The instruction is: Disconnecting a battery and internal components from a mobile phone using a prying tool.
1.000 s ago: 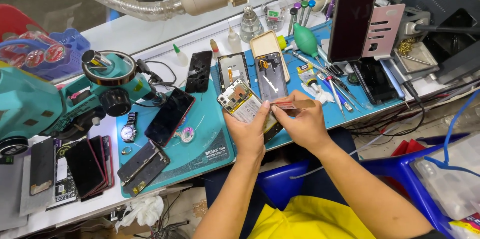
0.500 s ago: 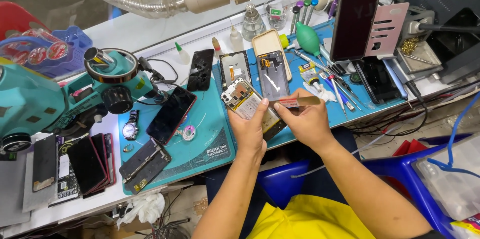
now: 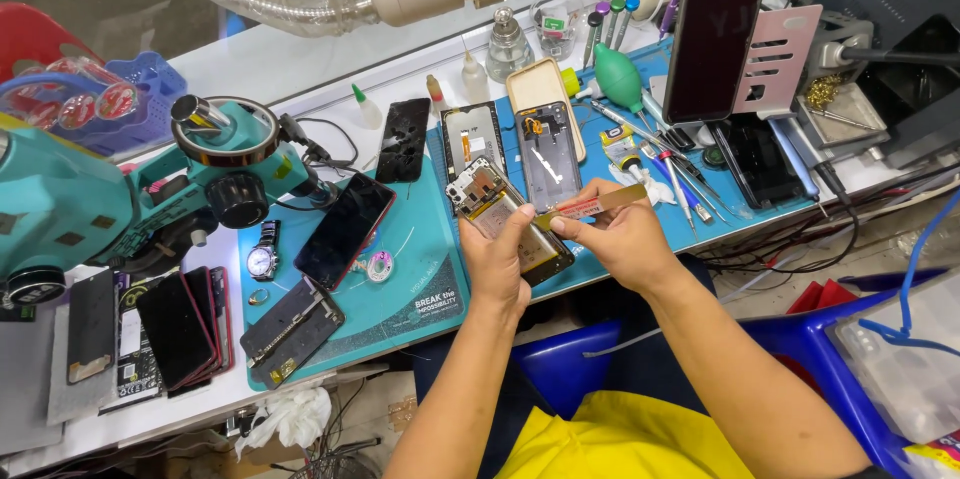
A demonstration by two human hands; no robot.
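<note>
My left hand (image 3: pixel 500 257) grips an opened phone (image 3: pixel 495 207) with its back off, the battery and circuit boards showing, held over the front of the teal work mat (image 3: pixel 410 274). My right hand (image 3: pixel 615 237) pinches a thin flat strip with a red band (image 3: pixel 590 206) and lays its tip across the phone's lower part. Both forearms reach in from the bottom of the view over a yellow shirt.
A teal microscope (image 3: pixel 90 199) stands at the left, a hose and fan above. Several phones, screens and back covers (image 3: pixel 545 144) lie on the mats. A phone on a stand (image 3: pixel 712 44), tweezers (image 3: pixel 680 179), bottles, a green blower (image 3: pixel 620 79) and a wristwatch (image 3: pixel 262 257) sit around.
The strip in my right hand has swung from lying level to slanting up to the right. Both hands and the phone stay in much the same place.
</note>
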